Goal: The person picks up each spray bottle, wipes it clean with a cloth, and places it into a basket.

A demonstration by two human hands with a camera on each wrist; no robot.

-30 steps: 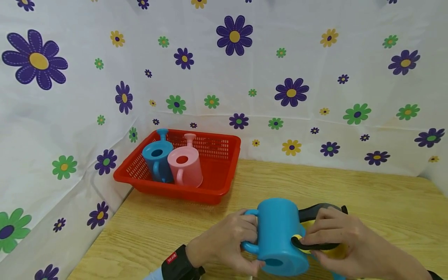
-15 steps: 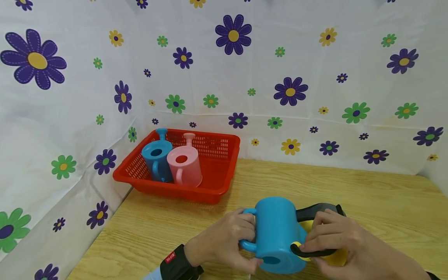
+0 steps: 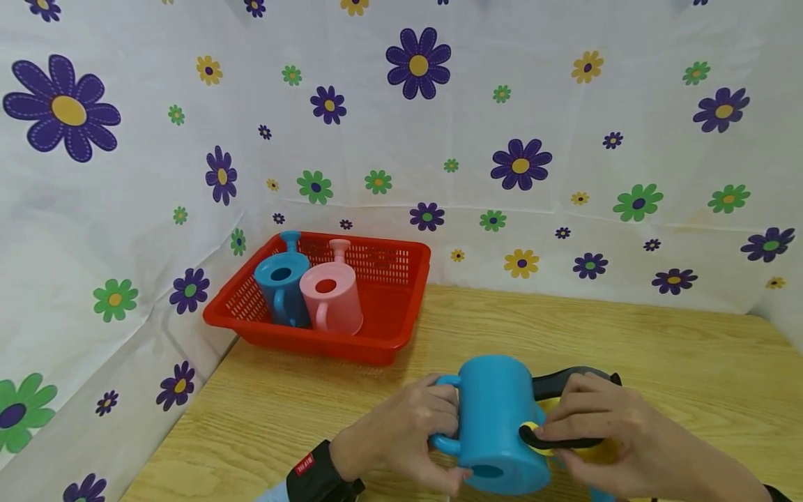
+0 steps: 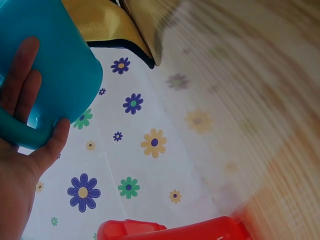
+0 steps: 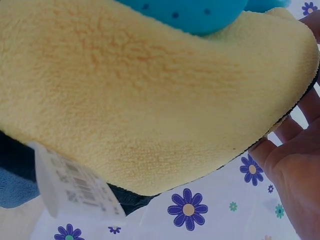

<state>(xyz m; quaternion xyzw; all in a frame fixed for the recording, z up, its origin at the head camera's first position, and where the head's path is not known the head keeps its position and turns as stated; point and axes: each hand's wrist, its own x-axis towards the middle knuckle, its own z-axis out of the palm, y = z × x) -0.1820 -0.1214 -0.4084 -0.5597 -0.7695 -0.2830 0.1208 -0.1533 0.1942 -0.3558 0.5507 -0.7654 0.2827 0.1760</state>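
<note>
In the head view, a blue toy watering can (image 3: 498, 411) is tipped over, with its top opening facing me. My left hand (image 3: 410, 429) grips its handle from the left, the fingers through the loop and the thumb near the rim. On the other side, my right hand (image 3: 617, 432) pinches a yellow fleece cloth (image 5: 150, 100) with dark edging against the can's spout side. The right wrist view has the spout's holed blue head (image 5: 195, 12) lying against the fleece. A white label (image 5: 77, 182) hangs from the cloth's edge. The right fingers partly cover the spout.
A red plastic basket (image 3: 351, 352) stands at the back left of the wooden table (image 3: 677, 362). In its left half are a blue watering can (image 3: 288, 293) and a pink one (image 3: 339, 307), both upright. Flower-printed white sheeting (image 3: 464, 125) hangs behind and at the left.
The can and both hands shifted slightly left, then back a little. The cloth's dark edge under the right fingers has moved slightly against the can. Both grips stay the same.
</note>
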